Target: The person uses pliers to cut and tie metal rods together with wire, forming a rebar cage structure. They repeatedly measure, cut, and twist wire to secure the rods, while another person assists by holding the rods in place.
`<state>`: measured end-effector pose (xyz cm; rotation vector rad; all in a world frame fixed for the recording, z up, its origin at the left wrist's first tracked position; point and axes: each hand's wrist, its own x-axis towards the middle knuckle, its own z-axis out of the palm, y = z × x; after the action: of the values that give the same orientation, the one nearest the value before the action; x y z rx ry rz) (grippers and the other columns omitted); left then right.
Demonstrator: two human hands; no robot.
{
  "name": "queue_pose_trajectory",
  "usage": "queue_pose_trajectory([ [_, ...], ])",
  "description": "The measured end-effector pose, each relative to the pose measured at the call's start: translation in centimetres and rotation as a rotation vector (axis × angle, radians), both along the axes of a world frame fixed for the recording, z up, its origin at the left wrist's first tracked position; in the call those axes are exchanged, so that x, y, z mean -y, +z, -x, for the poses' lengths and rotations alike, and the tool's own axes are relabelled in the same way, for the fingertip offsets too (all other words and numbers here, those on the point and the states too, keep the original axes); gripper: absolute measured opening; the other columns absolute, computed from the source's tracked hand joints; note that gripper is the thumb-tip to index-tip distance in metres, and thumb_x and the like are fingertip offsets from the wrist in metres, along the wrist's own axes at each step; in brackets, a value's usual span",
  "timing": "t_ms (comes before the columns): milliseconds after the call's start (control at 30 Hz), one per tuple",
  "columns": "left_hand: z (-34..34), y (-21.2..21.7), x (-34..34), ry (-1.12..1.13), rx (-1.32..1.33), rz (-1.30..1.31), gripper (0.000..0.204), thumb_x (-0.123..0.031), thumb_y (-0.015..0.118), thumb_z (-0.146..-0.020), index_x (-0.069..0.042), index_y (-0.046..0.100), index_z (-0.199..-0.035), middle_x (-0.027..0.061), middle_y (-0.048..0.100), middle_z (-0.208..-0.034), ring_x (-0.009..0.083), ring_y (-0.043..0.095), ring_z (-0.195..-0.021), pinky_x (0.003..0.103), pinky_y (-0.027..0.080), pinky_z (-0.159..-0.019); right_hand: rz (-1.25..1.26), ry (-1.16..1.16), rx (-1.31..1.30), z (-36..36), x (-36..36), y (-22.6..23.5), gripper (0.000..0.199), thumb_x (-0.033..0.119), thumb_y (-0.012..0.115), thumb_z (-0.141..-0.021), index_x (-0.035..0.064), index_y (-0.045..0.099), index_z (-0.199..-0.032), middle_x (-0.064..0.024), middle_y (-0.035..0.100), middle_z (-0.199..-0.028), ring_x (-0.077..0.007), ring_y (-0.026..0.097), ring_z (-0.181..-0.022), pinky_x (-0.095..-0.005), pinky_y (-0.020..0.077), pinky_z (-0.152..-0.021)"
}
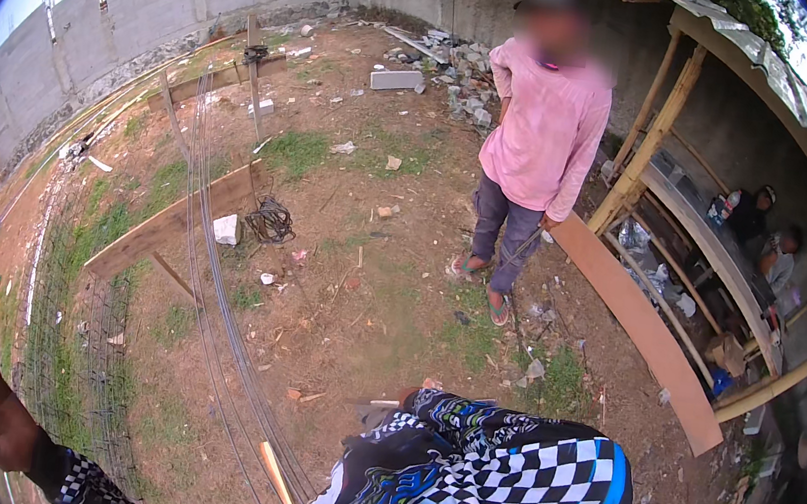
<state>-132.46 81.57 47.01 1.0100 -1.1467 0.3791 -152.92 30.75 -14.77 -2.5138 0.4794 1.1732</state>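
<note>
Long, thin grey metal rods [200, 217] run lengthwise away, right of the spread, bare left hand [2, 407] (the right hand's grip I cannot tell).

The right of the hands cannot be made out; the standing co-worker's head [552, 26] is blurred
</note>
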Motion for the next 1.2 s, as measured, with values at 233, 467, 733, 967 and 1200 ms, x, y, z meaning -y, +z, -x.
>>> queue_pose_trajectory([
  [233,-1.8,-39.0,7.6,0.639,-0.379,-1.484,0.090,-0.061,0.060,-0.081,-0.023,0.020,-0.152,0.0202,0.013,-0.157,0.0443,0.018,-0.142,0.059,0.025,-0.109,0.018,-0.120,0.093,2.9,0.1,3.5,0.055,0.057,0.062,-0.077,0.0075,0.072,-0.099,-0.0205,0.069,-0.095,-0.0334,0.067,-0.090,-0.0445,0.0522,-0.081],
  [467,7.9,-46.5,12.6,0.898,-0.586,-1.188,0.077,-0.042,0.060,-0.089,-0.014,0.023,-0.151,0.0212,0.026,-0.152,0.0414,0.034,-0.136,0.046,0.035,-0.107,-0.067,-0.474,0.679,0.8,1.6,16.8,0.034,0.041,0.061,-0.080,0.0094,0.071,-0.086,-0.0208,0.066,-0.076,-0.0363,0.066,-0.073,-0.0466,0.0507,-0.070],
  [733,6.7,-47.1,11.4,0.898,-0.804,-1.245,0.073,-0.050,0.053,-0.093,-0.016,0.026,-0.151,0.0207,0.038,-0.146,0.0394,0.044,-0.128,0.047,0.038,-0.103,-0.379,-0.558,1.009,-10.8,1.1,25.3,0.040,0.042,0.068,-0.080,0.0018,0.065,-0.076,-0.0175,0.062,-0.064,-0.0336,0.063,-0.063,-0.0433,0.0473,-0.061],
  [967,9.7,-47.9,6.4,0.748,-1.326,-0.886,0.049,-0.030,0.049,-0.097,-0.006,0.044,-0.139,0.0206,0.066,-0.093,0.0282,0.065,-0.069,0.038,0.049,-0.058,-0.133,-0.627,0.438,-3.8,1.2,8.2,0.053,0.051,0.070,-0.071,0.0052,0.072,-0.097,-0.0219,0.069,-0.094,-0.0359,0.067,-0.089,-0.0422,0.0523,-0.080],
  [1200,20.0,-42.2,6.7,1.195,-1.286,-1.249,0.033,-0.037,0.049,-0.093,-0.009,0.064,-0.101,0.0218,0.067,-0.080,0.0424,0.064,-0.074,0.053,0.050,-0.067,0.007,-0.415,0.476,1.1,2.3,0.4,0.062,0.052,0.070,-0.076,-0.0060,0.066,-0.098,-0.0240,0.066,-0.084,-0.0354,0.065,-0.082,-0.0452,0.0490,-0.074],
])
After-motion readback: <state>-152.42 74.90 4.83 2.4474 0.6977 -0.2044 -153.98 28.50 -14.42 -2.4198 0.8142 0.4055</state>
